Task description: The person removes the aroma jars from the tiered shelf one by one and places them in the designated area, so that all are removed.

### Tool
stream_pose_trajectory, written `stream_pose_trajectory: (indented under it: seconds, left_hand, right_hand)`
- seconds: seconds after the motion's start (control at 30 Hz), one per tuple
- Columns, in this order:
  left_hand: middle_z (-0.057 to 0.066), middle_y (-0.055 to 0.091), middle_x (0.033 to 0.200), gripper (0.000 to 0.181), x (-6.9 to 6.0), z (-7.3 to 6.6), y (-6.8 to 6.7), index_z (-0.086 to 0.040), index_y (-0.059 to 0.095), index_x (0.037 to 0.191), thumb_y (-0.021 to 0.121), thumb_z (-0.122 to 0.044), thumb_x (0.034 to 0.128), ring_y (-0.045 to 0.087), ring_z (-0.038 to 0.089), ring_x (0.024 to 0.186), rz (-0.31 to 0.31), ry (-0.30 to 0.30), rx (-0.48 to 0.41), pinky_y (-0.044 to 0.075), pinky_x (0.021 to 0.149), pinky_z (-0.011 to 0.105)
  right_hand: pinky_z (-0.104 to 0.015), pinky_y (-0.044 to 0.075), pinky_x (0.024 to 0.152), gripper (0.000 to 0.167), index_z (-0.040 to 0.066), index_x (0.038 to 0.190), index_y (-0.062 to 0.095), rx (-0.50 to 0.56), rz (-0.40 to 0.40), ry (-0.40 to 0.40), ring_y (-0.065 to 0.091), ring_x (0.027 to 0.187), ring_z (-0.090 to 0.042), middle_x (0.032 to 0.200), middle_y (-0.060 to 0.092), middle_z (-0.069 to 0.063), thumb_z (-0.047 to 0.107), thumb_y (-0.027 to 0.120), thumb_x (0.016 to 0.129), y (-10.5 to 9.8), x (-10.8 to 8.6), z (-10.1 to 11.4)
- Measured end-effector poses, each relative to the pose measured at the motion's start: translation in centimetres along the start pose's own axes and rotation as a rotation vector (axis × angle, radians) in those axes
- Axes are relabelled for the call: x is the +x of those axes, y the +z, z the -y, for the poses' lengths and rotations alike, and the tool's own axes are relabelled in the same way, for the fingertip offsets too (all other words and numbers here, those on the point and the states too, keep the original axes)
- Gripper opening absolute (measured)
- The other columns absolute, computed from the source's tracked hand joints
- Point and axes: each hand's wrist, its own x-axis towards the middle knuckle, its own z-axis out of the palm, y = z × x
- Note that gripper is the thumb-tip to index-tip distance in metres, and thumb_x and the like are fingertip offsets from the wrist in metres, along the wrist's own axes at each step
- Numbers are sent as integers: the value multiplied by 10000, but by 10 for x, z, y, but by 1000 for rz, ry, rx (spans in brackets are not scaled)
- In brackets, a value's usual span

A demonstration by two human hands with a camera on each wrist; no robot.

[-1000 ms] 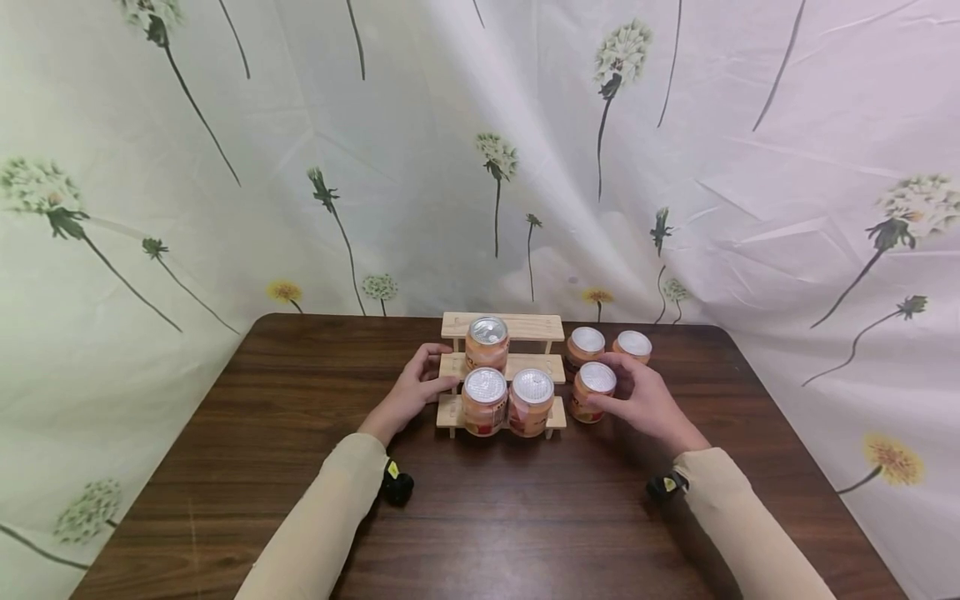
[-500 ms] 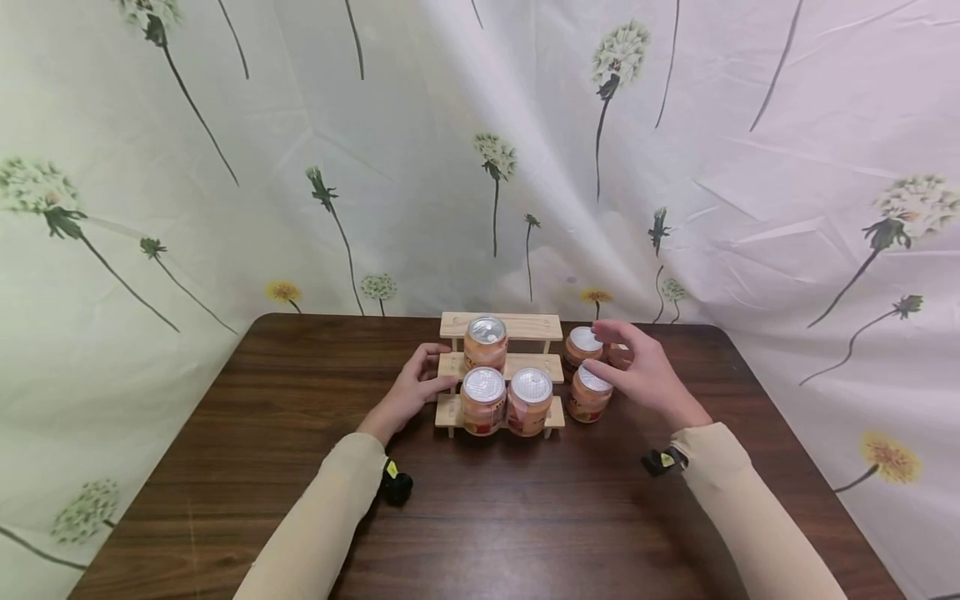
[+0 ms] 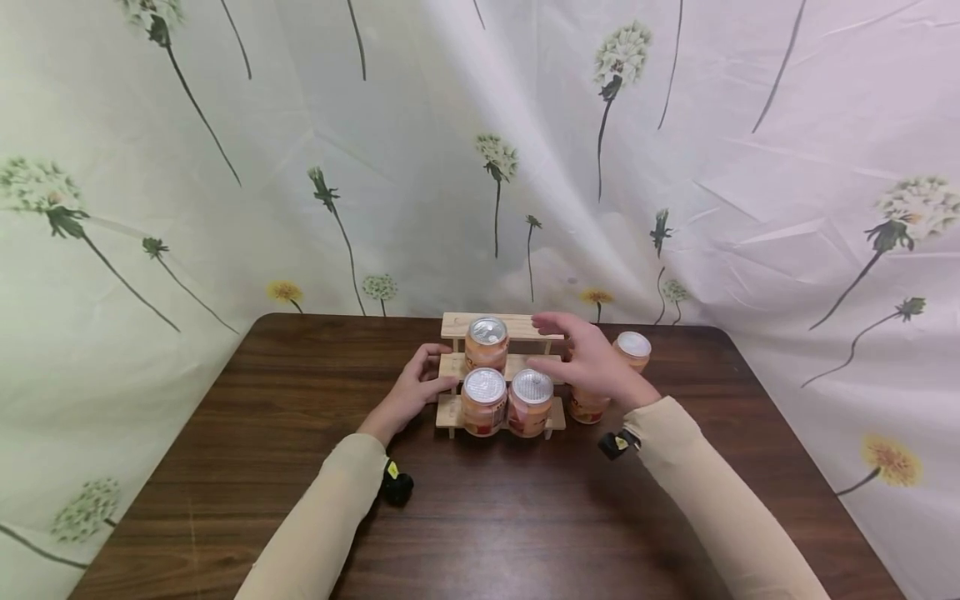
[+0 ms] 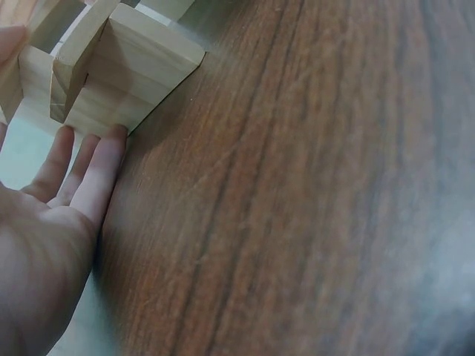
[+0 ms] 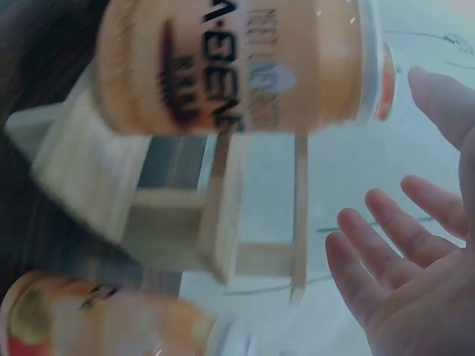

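Note:
A small three-step wooden rack (image 3: 523, 367) stands on the table. One orange can with a silver lid (image 3: 487, 348) sits at the left of its middle step; a left can (image 3: 483, 410) and a right can (image 3: 529, 412) fill the front step. My left hand (image 3: 409, 392) rests against the rack's left end; in the left wrist view its nearly straight fingers (image 4: 96, 174) touch the wooden side (image 4: 141, 63). Above the rack's right end hovers my right hand (image 3: 588, 358), fingers spread, holding nothing. In the right wrist view a can (image 5: 245, 67) appears apart from that hand.
Right of the rack, a near can (image 3: 588, 408) is partly covered by my right hand, and another can (image 3: 633, 348) stands behind. A third is almost wholly hidden there. The brown table (image 3: 480, 517) meets a flower-printed cloth (image 3: 420, 208) at the back.
My right hand has come off the near can on the right, lifted, and moved left over the rack's right end. The left hand, rack and cans stay where they were.

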Motion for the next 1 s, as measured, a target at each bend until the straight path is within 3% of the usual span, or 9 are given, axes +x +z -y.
stream_pose_trajectory:
  seconds: [0.3, 0.47, 0.63, 0.83, 1.0]
  left_hand:
    - [222, 499, 1424, 519, 0, -1, 0, -130, 436, 1457, 709, -165, 1018, 614, 305, 1176, 1, 3, -6, 590, 838, 390]
    - [227, 497, 1428, 526, 0, 0, 0, -128, 435, 1460, 716, -170, 1017, 614, 301, 1178, 6, 3, -5, 590, 852, 396]
    - [224, 499, 1419, 514, 0, 1, 0, -130, 442, 1452, 714, -162, 1017, 612, 298, 1172, 3, 8, -1, 588, 851, 388]
    - [221, 499, 1408, 507, 0, 0, 1, -132, 445, 1451, 709, -156, 1018, 606, 299, 1175, 3, 14, -3, 584, 848, 382]
    - [219, 499, 1405, 512, 0, 0, 0, -135, 447, 1451, 714, -157, 1014, 602, 321, 1190, 2, 14, 0, 588, 846, 386]
  right_hand:
    - [-440, 507, 1070, 718, 151, 1546, 483, -40, 103, 18, 571, 1355, -254, 1513, 561, -70, 387, 802, 947, 9, 30, 21]
    - [-433, 493, 1084, 714, 133, 1511, 515, -78, 145, -27, 585, 1328, -253, 1452, 597, -36, 400, 824, 925, 15, 41, 26]
    - [-417, 490, 1085, 680, 118, 1489, 529, -86, 176, -60, 590, 1298, -223, 1384, 623, -1, 354, 829, 927, 21, 47, 29]
    - [-441, 471, 1102, 753, 73, 1540, 466, -111, 199, -48, 572, 1321, -232, 1409, 612, -50, 367, 811, 939, 25, 50, 30]
    - [-412, 493, 1068, 749, 101, 1537, 459, -118, 215, -27, 592, 1280, -174, 1376, 623, -20, 393, 806, 940, 29, 53, 30]
